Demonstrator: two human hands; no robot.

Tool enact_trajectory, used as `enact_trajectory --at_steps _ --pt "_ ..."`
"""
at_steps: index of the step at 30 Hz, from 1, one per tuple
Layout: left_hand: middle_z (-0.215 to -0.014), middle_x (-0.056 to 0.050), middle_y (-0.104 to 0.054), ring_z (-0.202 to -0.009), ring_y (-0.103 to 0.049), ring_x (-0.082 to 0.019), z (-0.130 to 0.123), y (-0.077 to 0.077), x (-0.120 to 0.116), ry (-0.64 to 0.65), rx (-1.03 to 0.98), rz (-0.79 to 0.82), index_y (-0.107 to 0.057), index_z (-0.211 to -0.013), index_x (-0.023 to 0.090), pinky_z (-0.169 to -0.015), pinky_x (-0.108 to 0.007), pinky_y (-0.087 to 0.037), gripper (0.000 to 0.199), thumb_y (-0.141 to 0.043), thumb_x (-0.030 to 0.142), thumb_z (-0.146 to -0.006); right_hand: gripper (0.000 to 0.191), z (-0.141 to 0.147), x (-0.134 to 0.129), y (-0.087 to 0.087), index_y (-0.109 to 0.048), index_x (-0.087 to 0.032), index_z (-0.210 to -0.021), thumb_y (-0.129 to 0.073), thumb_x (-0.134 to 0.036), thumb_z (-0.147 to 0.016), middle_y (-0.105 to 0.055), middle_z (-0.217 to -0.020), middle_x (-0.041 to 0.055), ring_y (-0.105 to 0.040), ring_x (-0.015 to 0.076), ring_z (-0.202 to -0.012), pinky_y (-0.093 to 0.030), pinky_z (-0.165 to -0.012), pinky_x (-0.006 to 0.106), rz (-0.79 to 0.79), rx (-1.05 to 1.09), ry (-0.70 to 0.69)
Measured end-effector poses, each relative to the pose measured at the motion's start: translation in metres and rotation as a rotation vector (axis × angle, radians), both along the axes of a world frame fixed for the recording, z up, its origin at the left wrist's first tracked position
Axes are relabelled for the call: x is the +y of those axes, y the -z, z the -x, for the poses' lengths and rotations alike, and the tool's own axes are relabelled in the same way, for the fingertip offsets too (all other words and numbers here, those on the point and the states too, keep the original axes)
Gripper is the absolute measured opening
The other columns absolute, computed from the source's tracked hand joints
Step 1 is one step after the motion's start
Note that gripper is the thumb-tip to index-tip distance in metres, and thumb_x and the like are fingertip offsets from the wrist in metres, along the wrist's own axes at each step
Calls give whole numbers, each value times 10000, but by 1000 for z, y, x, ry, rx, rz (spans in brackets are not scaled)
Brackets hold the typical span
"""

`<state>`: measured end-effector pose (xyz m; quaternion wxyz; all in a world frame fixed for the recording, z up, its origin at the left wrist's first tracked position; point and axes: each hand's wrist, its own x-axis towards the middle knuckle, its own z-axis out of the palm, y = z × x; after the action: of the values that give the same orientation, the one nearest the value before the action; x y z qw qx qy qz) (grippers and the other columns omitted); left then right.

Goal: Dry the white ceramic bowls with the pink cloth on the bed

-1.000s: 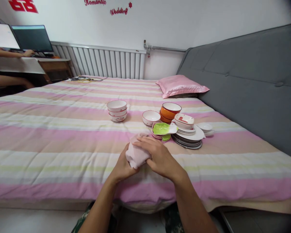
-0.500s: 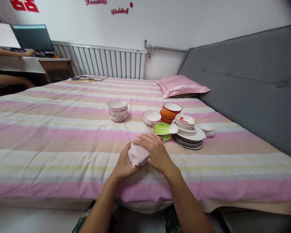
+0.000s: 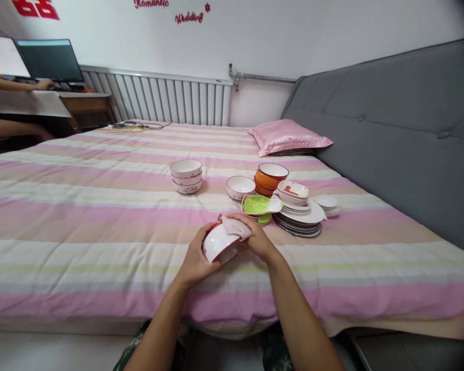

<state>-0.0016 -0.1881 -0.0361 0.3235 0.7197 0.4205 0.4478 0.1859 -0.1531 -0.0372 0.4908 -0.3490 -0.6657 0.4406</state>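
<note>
A white bowl with a red rim (image 3: 218,241) is held tilted above the front of the bed. My left hand (image 3: 195,260) grips its left side, fingers wrapped round the wall. My right hand (image 3: 257,239) is closed on a pale pink cloth (image 3: 234,228), which lies over the bowl's right edge; part of the fingers is hidden behind cloth and bowl. Just beyond my hands sits a green leaf-shaped dish (image 3: 258,205). A single red-rimmed bowl (image 3: 240,187) stands behind it, and a stack of similar bowls (image 3: 186,178) is further left.
Orange bowls (image 3: 269,178) and a stack of plates (image 3: 298,224) with small dishes (image 3: 293,189) on top stand to the right. A pink pillow (image 3: 290,136) lies near the grey headboard (image 3: 386,113). Cables (image 3: 139,125) lie at the bed's far edge. Another person's arm (image 3: 19,84) rests at a desk.
The cloth, which covered the bowl between my hands, has shifted to the right with my right hand. The bowl's white side and red rim now show. My left hand has stayed put.
</note>
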Motion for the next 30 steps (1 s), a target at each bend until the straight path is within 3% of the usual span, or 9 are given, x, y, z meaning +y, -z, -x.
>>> enact_trajectory --at_steps 4,8,15,19,24,30 --pt "-1266 -118 -528 -1164 -507 -315 0 0 0 -3 -10 11 -422 -1249 178 -993 -467 -415 735 -585 123 -535 563 2 -5 6 -586 -231 -1197 -682 -164 -646 -623 -1225 77 -619 235 -1025 -518 -832 341 210 130 -62" --pt "-1269 -112 -527 -1167 -506 -309 1 1 0 5 -13 6 -419 -1253 176 -997 -466 -412 743 -579 120 -529 538 2 -6 7 -598 -243 -1183 -696 -189 -656 -631 -1209 59 -615 230 -1019 -511 -845 346 243 139 -60" --pt "-1268 -102 -518 -1176 -494 -305 4 1 -1 33 -37 -17 -420 -1264 183 -1009 -462 -401 743 -583 132 -541 549 1 -2 -8 -598 -231 -1198 -548 -76 -673 -619 -1232 49 -561 217 -1137 -406 -1012 394 -115 -127 17" --pt "-1259 -104 -514 -1158 -499 -303 5 5 0 22 -35 0 -408 -1266 173 -999 -460 -407 756 -598 131 -534 620 7 -13 -26 -599 -222 -1193 -462 0 -630 -620 -1230 49 -555 197 -1146 -399 -1019 380 -260 -282 56" --pt "-1217 -104 -549 -1091 -543 -283 2 8 0 9 -73 -3 -402 -1259 164 -965 -453 -437 735 -617 139 -557 649 23 -32 -43 -589 -247 -1210 -459 32 -639 -570 -1302 44 -481 214 -1227 -378 -1029 395 -393 -631 148" --pt "-1110 -75 -627 -1074 -578 -280 -2 9 -3 -3 -148 70 -503 -1192 229 -954 -484 -464 623 -682 242 -595 288 54 -48 -43 -631 -279 -1089 -545 -145 -849 -581 -1284 22 -448 239 -1237 -297 -1056 430 -616 -897 214"
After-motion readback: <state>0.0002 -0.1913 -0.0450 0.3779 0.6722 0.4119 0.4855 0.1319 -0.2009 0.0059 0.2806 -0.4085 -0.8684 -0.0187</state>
